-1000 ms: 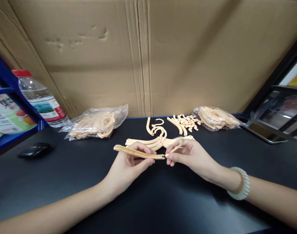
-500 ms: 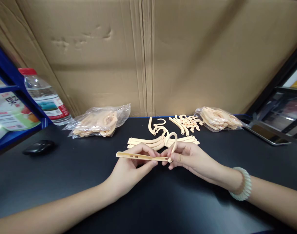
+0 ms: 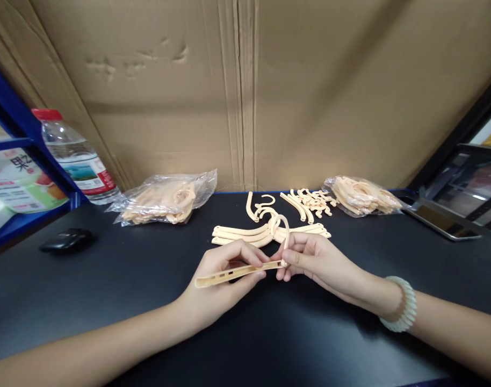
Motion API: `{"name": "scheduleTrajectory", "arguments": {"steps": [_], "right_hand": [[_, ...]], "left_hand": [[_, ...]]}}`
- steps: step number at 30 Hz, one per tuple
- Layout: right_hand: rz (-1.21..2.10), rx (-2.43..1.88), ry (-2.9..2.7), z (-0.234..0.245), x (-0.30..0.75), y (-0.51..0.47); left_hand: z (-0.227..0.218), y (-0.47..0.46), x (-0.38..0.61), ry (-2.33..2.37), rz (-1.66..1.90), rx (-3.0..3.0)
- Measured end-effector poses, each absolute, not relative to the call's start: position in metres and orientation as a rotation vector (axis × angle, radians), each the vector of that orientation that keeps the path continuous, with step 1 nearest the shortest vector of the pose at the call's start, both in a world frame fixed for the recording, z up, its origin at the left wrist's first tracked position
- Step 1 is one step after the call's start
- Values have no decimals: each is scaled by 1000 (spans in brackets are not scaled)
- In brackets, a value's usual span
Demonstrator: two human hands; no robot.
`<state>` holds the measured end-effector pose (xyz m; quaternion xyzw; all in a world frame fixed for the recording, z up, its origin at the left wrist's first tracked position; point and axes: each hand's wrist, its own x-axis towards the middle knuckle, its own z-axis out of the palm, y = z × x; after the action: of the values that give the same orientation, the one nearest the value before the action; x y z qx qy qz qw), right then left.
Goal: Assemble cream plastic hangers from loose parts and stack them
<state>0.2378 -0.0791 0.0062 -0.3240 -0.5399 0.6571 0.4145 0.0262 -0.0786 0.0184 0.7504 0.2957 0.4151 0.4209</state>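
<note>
Left fingers (image 3: 250, 281) pinch a strip (image 3: 206, 281), right fingers (image 3: 304, 260) a hook (image 3: 287, 234); packet (image 3: 17, 185) reads "果".

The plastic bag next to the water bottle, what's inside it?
Through the clear plastic bag you can see curved beige pieces, coloured like the strip in the left hand. Lower ones are covered by those on top, so I can't tell how many there are.

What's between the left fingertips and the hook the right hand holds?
In the head view, the end of a beige slotted bar, which reaches from the left hand to the foot of the hook.
</note>
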Motion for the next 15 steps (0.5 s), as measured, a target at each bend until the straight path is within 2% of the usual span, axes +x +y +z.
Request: {"name": "scheduleTrajectory", "arguments": {"steps": [6,15], "right_hand": [[1510,-802,-1441,4,234,-80],[1473,-829,-1411,3,228,-84]], "left_hand": [[17,-79,27,721,1041,1901],[19,-82,30,771,1038,1816]]}}
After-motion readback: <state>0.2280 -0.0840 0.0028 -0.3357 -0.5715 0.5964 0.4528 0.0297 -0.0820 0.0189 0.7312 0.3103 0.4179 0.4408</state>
